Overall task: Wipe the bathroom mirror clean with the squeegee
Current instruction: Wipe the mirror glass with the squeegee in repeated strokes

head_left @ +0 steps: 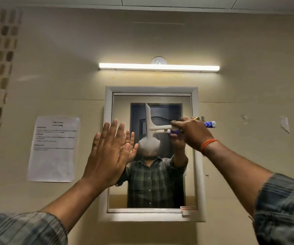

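Head view: white squeegee [157, 127], blue-gripped handle, blade upright against mirror [186, 174].

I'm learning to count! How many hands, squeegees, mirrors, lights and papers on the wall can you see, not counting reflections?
Hands: 2, left hand and right hand
Squeegee: 1
Mirror: 1
Light: 1
Papers: 2, printed sheet and small scrap
Total: 7

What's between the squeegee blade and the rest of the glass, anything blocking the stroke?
The left hand, open and flat, covers the mirror at its left edge, level with the blade's lower half. The squeegee, held by the right hand, has its blade upright on the upper glass. Rightward and downward, nothing visible blocks it.
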